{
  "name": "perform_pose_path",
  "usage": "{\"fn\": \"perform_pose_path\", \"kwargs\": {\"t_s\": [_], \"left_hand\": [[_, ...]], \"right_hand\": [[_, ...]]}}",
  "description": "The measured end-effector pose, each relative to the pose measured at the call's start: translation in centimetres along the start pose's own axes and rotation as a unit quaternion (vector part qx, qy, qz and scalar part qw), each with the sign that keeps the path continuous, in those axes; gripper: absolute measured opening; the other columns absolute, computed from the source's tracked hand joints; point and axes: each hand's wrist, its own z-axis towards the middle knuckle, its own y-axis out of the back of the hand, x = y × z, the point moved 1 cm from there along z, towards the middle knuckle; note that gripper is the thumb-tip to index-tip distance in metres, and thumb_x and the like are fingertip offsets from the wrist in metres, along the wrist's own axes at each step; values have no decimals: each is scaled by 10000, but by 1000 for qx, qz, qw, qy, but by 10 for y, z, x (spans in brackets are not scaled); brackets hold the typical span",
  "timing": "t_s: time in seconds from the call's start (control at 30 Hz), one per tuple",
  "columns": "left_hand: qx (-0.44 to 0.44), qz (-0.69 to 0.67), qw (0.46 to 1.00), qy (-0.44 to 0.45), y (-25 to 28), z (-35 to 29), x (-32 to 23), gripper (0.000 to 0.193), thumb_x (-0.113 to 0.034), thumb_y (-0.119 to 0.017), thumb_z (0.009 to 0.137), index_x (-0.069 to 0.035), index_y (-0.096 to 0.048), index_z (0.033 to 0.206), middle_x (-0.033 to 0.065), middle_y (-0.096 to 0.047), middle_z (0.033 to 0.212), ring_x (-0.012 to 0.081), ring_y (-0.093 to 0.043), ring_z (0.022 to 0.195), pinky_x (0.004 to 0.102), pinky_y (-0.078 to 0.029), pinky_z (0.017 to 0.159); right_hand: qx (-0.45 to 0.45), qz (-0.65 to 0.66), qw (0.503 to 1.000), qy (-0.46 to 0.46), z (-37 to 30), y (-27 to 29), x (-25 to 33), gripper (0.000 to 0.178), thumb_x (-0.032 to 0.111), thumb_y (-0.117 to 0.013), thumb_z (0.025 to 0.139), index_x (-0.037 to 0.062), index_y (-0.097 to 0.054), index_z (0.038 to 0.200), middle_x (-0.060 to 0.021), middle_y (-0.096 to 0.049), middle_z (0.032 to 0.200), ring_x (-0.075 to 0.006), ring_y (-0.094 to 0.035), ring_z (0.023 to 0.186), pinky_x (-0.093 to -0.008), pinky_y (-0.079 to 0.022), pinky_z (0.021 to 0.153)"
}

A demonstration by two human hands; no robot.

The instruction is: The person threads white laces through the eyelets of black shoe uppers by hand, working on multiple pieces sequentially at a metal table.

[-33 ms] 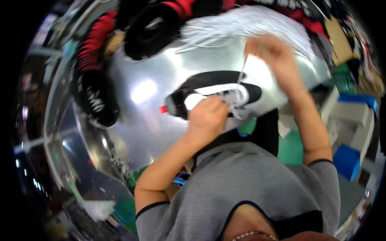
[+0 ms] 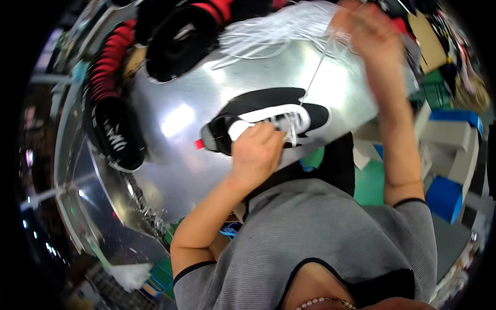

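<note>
A flat black and white shoe upper (image 2: 268, 97) with a red tab lies on the metal table in front of me. My left hand (image 2: 257, 155) is closed on its near side, thumb and fingers pinching the edge by the lacing. White lace crosses the upper's throat. From there one shoelace (image 2: 315, 75) runs taut up and to the right, toward the blurred fingers of my right hand (image 2: 372, 33). That hand is raised at the far right, over the edge of a white lace bundle (image 2: 268, 39). My left fingers hide part of the upper.
Stacked black shoe uppers with red parts (image 2: 107, 62) stand at the far left, beside another dark upper (image 2: 181, 44). The shiny metal table (image 2: 178, 181) ends close to my body. Cardboard (image 2: 428, 44) and blue-edged boxes (image 2: 444, 199) are on the right.
My right hand has moved farther away and to the right, drawing out a longer stretch of lace. My left hand stays on the upper; the whole view has shifted slightly.
</note>
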Motion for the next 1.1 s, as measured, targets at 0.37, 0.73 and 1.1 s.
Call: {"fn": "perform_pose_path", "kwargs": {"t_s": [0.37, 0.73, 1.1], "left_hand": [[112, -178, 950, 232, 5, 11, 2, 406, -141, -716, 863, -39, -528, 1209, 113, -675, 894, 293, -643, 861, 379, -496, 798], [17, -150, 925, 349, -10, 17, 12, 393, -363, -531, 1007, -30, -597, 1206, 187, -663, 950, 319, -594, 892, 412, -458, 847], [-69, -75, 948, 302, -30, 14, 12, 464, -326, -833, 755, -75, -657, 1103, 123, -698, 936, 303, -606, 846, 394, -443, 837]], "right_hand": [[141, 114, 943, -279, -109, -55, -43, 77, 27, -693, 877, 27, -675, 952, 1, -676, 905, -55, -577, 811, -211, -461, 744], [273, 136, 910, -280, -83, -51, -43, 135, 111, -687, 860, -5, -655, 921, -13, -645, 843, -71, -550, 743, -216, -437, 701], [142, -32, 975, -166, -92, -70, -59, 145, 133, -640, 899, 8, -609, 965, -79, -633, 888, -177, -606, 803, -314, -476, 737]]}}
